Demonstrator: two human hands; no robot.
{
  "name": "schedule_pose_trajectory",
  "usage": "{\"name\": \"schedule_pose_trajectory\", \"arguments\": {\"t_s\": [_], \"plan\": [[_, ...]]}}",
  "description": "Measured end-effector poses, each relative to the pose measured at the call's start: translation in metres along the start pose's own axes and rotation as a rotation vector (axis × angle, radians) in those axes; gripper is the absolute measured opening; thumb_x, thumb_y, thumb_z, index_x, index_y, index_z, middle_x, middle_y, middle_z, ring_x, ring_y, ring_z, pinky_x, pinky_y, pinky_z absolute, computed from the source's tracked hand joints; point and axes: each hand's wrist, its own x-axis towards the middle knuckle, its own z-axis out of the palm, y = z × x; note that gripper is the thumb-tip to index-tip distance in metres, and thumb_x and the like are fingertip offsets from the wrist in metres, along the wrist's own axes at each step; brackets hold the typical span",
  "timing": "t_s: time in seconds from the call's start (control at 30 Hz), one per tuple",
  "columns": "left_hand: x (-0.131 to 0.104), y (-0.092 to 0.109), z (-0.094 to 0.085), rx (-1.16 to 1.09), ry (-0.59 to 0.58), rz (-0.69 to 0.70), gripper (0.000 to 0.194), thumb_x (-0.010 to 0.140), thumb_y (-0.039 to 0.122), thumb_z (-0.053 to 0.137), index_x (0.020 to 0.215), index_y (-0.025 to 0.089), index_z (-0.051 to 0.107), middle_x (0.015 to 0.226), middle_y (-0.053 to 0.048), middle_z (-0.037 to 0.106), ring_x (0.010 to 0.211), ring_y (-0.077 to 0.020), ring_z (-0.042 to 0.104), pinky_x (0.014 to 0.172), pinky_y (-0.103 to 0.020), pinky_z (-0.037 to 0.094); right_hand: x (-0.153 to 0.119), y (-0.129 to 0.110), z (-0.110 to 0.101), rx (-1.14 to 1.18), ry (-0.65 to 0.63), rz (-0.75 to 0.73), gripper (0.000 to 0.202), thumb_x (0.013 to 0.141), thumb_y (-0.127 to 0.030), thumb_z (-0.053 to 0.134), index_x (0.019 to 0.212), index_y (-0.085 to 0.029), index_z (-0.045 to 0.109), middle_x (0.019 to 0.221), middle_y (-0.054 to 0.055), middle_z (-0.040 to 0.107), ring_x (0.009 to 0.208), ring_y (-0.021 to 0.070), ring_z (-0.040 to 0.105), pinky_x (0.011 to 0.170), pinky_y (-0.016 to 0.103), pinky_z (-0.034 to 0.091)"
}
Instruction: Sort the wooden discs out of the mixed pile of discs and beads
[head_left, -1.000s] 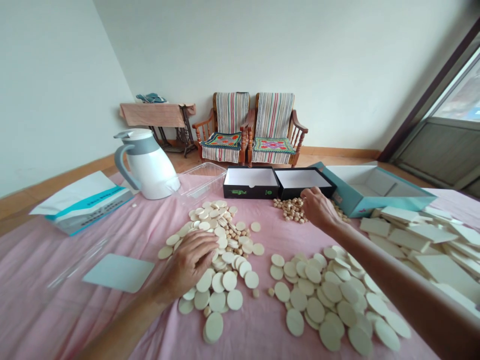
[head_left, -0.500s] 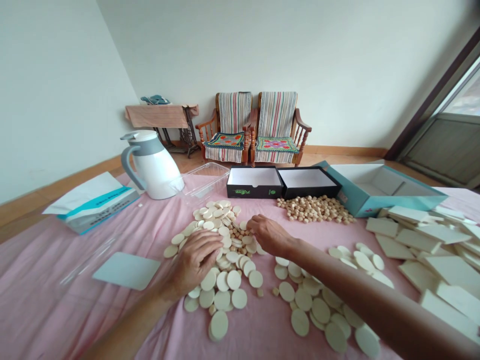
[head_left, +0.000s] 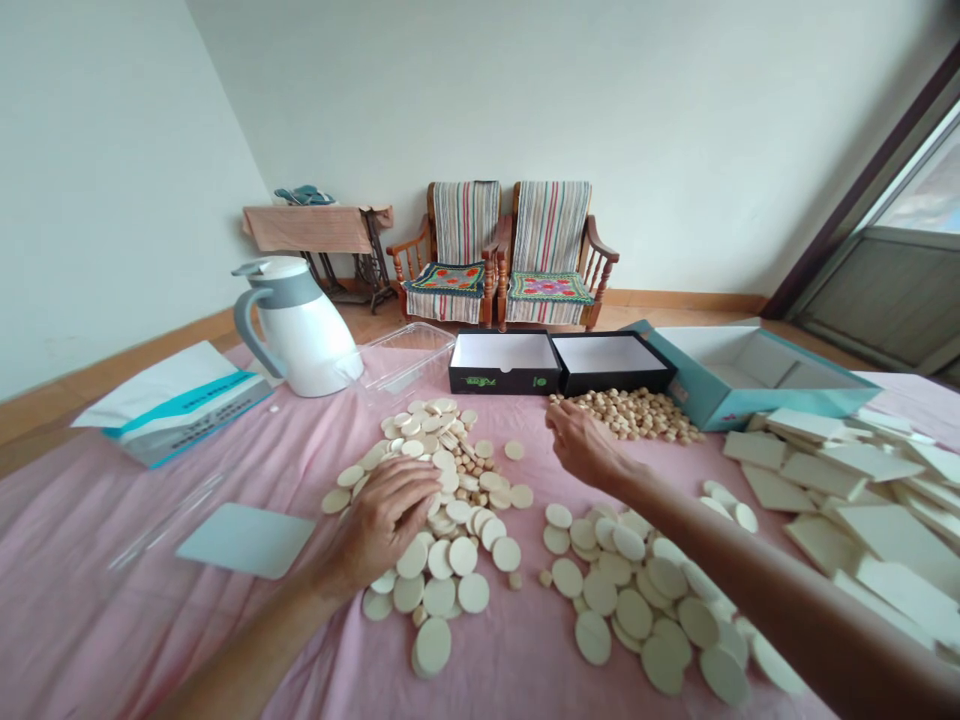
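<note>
My left hand (head_left: pixel 394 510) rests over a heap of pale round wooden discs (head_left: pixel 441 560), its fingers stretched out and lying on them. Small wooden beads (head_left: pixel 469 462) are mixed in among the discs just right of those fingers. At the left end of a pile of similar wooden beads (head_left: pixel 649 412) is my right hand (head_left: pixel 585 440), fingers curled together; whatever they hold is too small or hidden to make out. In front of my right forearm spreads a second group of discs (head_left: pixel 634 612). Two loose beads (head_left: pixel 545 578) lie between the two disc groups.
Behind the beads stand two black boxes (head_left: pixel 504 382) and a light-blue box (head_left: pixel 750 405). Square pale boards (head_left: pixel 892 530) are heaped at right. To the left are a white jug (head_left: pixel 304 345), a tissue pack (head_left: pixel 184 415), a clear plastic tray (head_left: pixel 409 360) and a white card (head_left: pixel 244 540).
My right hand has moved right, from the mixed heap of discs and beads to the bead pile. One disc now lies apart at the heap's right. My left hand stays on the heap.
</note>
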Motion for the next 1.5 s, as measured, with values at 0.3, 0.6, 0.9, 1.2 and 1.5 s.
{"name": "schedule_pose_trajectory", "arguments": {"t_s": [0.3, 0.6, 0.9, 1.2, 1.5], "plan": [[0.002, 0.002, -0.001, 0.002, 0.021, 0.031, 0.018, 0.086, 0.012, 0.054, 0.098, 0.019, 0.066, 0.103, -0.005, 0.069, 0.104, -0.0180, 0.060, 0.099, -0.039, 0.045, -0.036, -0.029, -0.012, 0.269, -0.141, -0.131, 0.023, 0.077, -0.009, 0.052, 0.097, -0.015, 0.060, 0.094, 0.008, 0.060, 0.086, 0.0179, 0.055, 0.074, 0.029, 0.043], [0.012, 0.017, -0.009, 0.039, 0.088, 0.072, 0.016, 0.085, 0.011, 0.054, 0.095, 0.017, 0.065, 0.096, -0.006, 0.070, 0.095, -0.0174, 0.063, 0.093, -0.038, 0.048, -0.053, -0.048, -0.005, 0.302, -0.101, -0.139, 0.025, 0.069, -0.005, 0.052, 0.092, -0.015, 0.056, 0.088, 0.008, 0.057, 0.083, 0.0184, 0.052, 0.072, 0.029, 0.043], [0.039, 0.037, -0.009, -0.031, -0.181, -0.004, 0.017, 0.088, 0.017, 0.053, 0.099, 0.019, 0.066, 0.097, -0.004, 0.069, 0.095, -0.0166, 0.061, 0.087, -0.032, 0.049, -0.125, 0.013, -0.065, 0.177, 0.008, 0.003, 0.023, 0.074, -0.011, 0.051, 0.095, -0.020, 0.056, 0.093, 0.007, 0.056, 0.085, 0.0203, 0.052, 0.071, 0.033, 0.042], [0.067, 0.043, 0.029, 0.065, -0.405, -0.017, 0.019, 0.083, 0.015, 0.056, 0.096, 0.021, 0.069, 0.094, -0.006, 0.070, 0.093, -0.0208, 0.062, 0.087, -0.037, 0.045, -0.148, 0.036, -0.043, 0.154, 0.289, 0.160, 0.014, 0.084, -0.021, 0.049, 0.093, -0.020, 0.058, 0.096, 0.007, 0.061, 0.085, 0.0196, 0.057, 0.074, 0.032, 0.044], [0.079, 0.048, 0.039, 0.160, -0.381, -0.120, 0.018, 0.083, 0.015, 0.052, 0.080, 0.018, 0.069, 0.081, -0.006, 0.070, 0.081, -0.0204, 0.062, 0.079, -0.034, 0.046, -0.153, 0.039, -0.035, 0.175, 0.298, 0.157, 0.016, 0.087, -0.019, 0.044, 0.092, -0.018, 0.059, 0.095, 0.008, 0.062, 0.084, 0.0200, 0.056, 0.075, 0.034, 0.045]]}}
